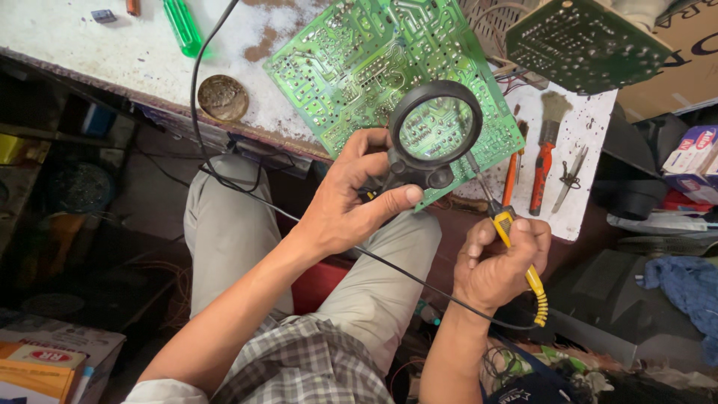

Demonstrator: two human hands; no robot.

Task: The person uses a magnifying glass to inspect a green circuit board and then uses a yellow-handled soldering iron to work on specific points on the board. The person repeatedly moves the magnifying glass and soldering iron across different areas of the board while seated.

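Note:
My left hand (351, 196) grips the black handle of a round magnifying glass (436, 129), held over a large green circuit board (351, 67) that lies solder side up on the white bench (112, 52). My right hand (499, 263) is closed around a yellow-handled soldering iron (516, 251). Its thin metal tip (479, 176) points up toward the board's near edge, beside the lens. A black cord (389, 265) runs from the iron across my lap and up over the bench.
A second green board (587, 45) hangs at the top right. An orange-handled brush (544, 153), tweezers (570, 178) and an orange screwdriver (510, 179) lie on the bench's right part. A green-handled screwdriver (183, 26) and a round tin lid (222, 97) sit at left. Boxes and a blue cloth (684, 288) crowd the right.

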